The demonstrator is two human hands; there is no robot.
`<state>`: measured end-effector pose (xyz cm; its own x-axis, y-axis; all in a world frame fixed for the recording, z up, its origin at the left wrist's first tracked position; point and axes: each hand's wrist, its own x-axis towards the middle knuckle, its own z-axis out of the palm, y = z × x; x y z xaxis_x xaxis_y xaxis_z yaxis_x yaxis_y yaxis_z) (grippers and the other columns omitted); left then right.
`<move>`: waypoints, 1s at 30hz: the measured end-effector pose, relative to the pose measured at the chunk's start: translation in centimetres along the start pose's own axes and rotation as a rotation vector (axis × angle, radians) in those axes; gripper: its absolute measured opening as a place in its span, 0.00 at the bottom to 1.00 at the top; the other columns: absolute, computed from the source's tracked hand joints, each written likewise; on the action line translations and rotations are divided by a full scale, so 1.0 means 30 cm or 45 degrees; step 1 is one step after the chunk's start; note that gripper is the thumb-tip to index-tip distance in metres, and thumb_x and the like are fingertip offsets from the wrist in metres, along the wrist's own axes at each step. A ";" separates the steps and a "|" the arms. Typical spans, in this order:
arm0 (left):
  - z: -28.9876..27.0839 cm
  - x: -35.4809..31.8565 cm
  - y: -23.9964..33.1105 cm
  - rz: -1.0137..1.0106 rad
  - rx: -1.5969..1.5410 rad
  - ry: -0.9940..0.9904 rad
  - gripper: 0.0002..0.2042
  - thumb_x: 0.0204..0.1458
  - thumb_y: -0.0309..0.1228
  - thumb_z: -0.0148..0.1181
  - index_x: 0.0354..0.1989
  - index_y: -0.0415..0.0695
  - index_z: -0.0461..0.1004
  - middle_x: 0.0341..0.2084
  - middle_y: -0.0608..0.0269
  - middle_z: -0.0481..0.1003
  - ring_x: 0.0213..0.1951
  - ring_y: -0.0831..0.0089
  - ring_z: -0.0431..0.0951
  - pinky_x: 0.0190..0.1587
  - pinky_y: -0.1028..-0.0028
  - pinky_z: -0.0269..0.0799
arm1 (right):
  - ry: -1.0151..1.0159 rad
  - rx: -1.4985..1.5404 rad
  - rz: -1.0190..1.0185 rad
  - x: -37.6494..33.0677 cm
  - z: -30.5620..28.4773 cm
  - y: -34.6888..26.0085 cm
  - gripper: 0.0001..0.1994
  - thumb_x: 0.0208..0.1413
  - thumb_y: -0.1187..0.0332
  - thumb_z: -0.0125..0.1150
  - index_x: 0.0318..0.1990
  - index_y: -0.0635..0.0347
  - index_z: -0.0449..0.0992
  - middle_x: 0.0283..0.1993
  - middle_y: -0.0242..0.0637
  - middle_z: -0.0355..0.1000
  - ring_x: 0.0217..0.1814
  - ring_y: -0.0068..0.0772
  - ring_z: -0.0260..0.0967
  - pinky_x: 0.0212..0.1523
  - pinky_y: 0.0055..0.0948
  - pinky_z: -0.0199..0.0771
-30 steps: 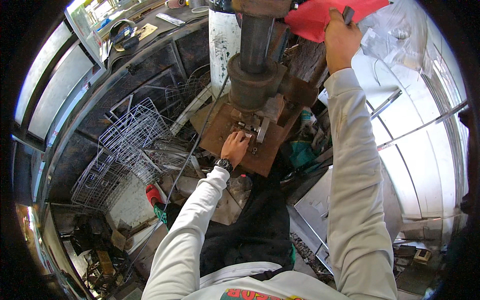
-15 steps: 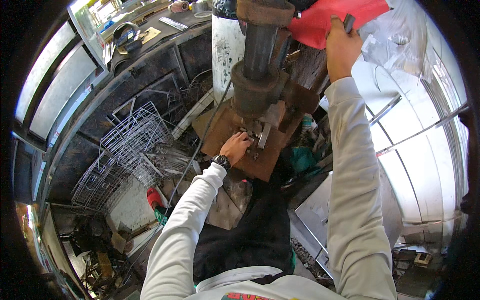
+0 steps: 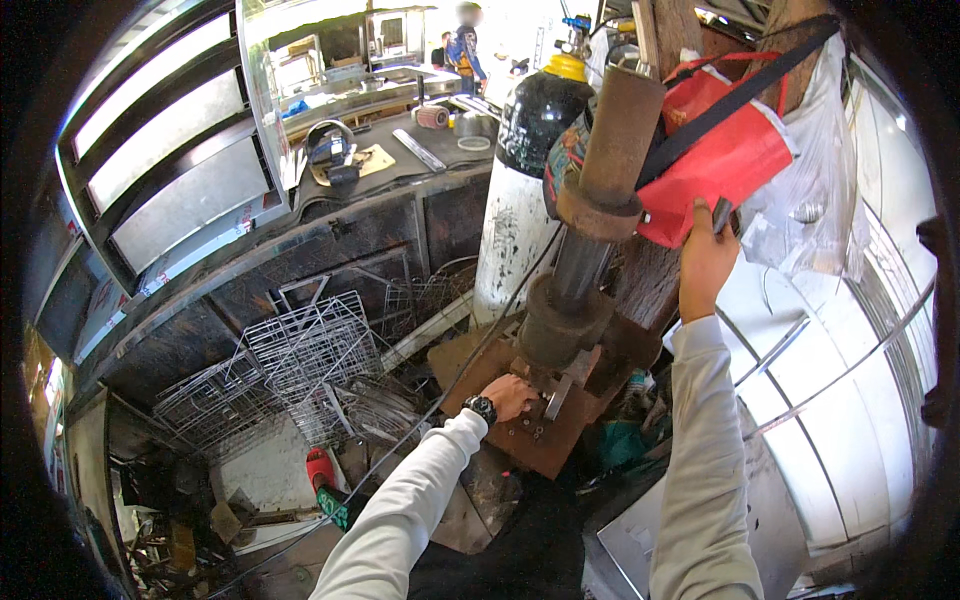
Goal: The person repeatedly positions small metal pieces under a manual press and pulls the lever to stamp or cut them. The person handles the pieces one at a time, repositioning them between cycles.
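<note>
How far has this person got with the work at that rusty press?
Done: nothing shows as finished. A pile of wire racks lies beside the press, but who made them cannot be told. In hand: the left hand rests at a small metal piece on the rusty base plate under the press column, while the right hand grips a handle up by the red bag. Left: probably the press stroke.

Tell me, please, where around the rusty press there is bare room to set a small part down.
The rusty plate has a bare corner just below the left hand, beside its bolts. The dark counter shows a free patch between the headset and the flat bar. Left of the press, wire baskets crowd the floor.
</note>
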<state>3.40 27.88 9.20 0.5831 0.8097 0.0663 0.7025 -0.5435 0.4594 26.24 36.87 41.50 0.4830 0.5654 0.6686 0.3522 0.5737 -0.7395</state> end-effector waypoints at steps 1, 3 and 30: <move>-0.010 0.004 -0.003 0.010 0.002 -0.010 0.13 0.49 0.32 0.63 0.43 0.44 0.81 0.36 0.51 0.80 0.41 0.51 0.78 0.46 0.57 0.73 | 0.006 0.019 -0.002 0.002 0.005 -0.003 0.17 0.56 0.64 0.62 0.43 0.73 0.75 0.46 0.50 0.75 0.48 0.48 0.70 0.53 0.39 0.65; -0.017 -0.002 0.013 -0.043 -0.043 -0.029 0.13 0.50 0.32 0.62 0.43 0.44 0.80 0.36 0.51 0.80 0.41 0.50 0.79 0.46 0.56 0.73 | 0.014 0.050 0.009 -0.003 0.006 -0.002 0.16 0.56 0.65 0.61 0.44 0.72 0.74 0.47 0.50 0.74 0.47 0.48 0.69 0.52 0.38 0.65; -0.006 0.027 -0.001 -0.106 -0.007 -0.119 0.16 0.51 0.33 0.62 0.49 0.46 0.78 0.40 0.50 0.79 0.49 0.52 0.76 0.54 0.56 0.69 | -0.032 0.105 0.130 0.013 -0.002 0.013 0.17 0.59 0.64 0.59 0.45 0.72 0.75 0.36 0.40 0.75 0.37 0.33 0.66 0.45 0.31 0.67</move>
<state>3.79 28.58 9.40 0.5585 0.8277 -0.0554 0.7480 -0.4736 0.4649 26.61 37.27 41.47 0.4926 0.6372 0.5928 0.2345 0.5587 -0.7955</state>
